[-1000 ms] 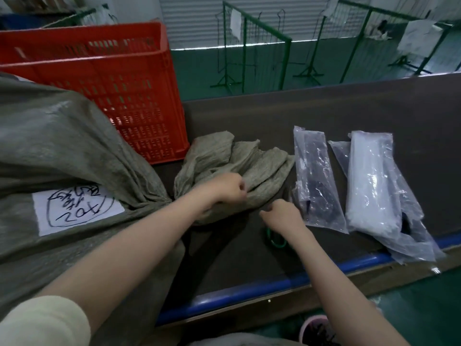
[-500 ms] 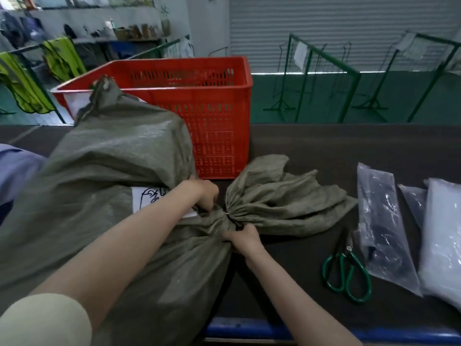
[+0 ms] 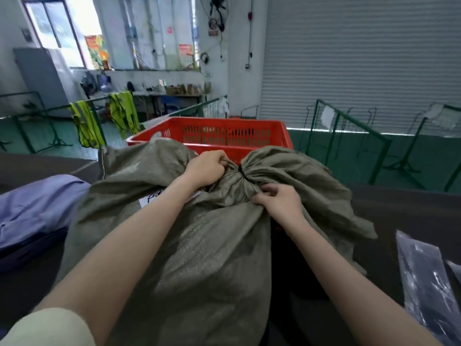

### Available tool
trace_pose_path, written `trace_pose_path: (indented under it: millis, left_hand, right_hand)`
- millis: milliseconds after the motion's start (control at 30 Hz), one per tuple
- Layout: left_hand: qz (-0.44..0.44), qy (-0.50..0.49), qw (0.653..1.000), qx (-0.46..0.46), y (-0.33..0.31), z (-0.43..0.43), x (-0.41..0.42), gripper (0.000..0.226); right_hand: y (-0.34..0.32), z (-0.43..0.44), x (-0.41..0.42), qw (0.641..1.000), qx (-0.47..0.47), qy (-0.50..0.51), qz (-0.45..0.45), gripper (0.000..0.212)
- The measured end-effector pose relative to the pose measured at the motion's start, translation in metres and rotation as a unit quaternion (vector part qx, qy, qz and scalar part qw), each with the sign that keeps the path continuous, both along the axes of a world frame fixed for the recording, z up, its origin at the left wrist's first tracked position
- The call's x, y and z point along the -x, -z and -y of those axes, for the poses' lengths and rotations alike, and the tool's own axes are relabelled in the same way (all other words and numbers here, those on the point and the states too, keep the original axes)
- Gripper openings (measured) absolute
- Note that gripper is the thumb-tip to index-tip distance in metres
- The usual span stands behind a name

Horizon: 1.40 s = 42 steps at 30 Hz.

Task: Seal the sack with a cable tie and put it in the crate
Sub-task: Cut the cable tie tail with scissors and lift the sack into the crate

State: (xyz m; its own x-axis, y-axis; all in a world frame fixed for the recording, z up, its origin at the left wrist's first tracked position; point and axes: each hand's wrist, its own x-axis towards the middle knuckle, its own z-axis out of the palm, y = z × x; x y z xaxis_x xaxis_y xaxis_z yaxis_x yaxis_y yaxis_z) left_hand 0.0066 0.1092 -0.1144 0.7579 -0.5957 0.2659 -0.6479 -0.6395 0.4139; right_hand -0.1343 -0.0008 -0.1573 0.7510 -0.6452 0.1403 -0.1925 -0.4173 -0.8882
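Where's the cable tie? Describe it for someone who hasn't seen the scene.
Start at the red crate; the big grey-green sack lies before it. Where the sack's neck bunches, between the left hand and right hand, the cable tie is the one thin black band cinching the cloth.

A dark table (image 3: 399, 208) is stretching across the view, with a red crate (image 3: 224, 132) standing on it at twelve o'clock. A grey-green sack (image 3: 199, 258) is filling the middle, seemingly resting on the surface, though its lower end is running out of view. A bluish-purple cloth bundle (image 3: 32, 208) is lying at nine o'clock, and a clear plastic bag (image 3: 424, 275) holding something dark is lying flat at four o'clock, well apart from the crate.
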Motion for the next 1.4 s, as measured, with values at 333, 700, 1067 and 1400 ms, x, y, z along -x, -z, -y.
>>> trace_pose_path:
  millis: [333, 700, 1067, 1400]
  left_hand:
    - [-0.014, -0.086, 0.975, 0.204, -0.042, -0.028, -0.027, 0.023]
    - [-0.069, -0.085, 0.950, 0.293, -0.052, -0.043, -0.027, 0.029]
    - [-0.031, -0.012, 0.962, 0.270, -0.097, -0.083, -0.027, 0.015]
    - [0.161, 0.041, 0.980, 0.106, -0.136, -0.067, -0.015, 0.053]
  right_hand:
    - [-0.077, -0.027, -0.032, 0.816, 0.569, 0.068, 0.080, 0.060]
    - [-0.076, -0.071, -0.058, 0.955, 0.184, -0.151, -0.178, 0.115]
    - [-0.138, -0.046, -0.068, 0.938, 0.343, -0.032, -0.037, 0.040]
    - [-0.198, -0.017, -0.068, 0.955, 0.271, 0.052, 0.109, 0.035]
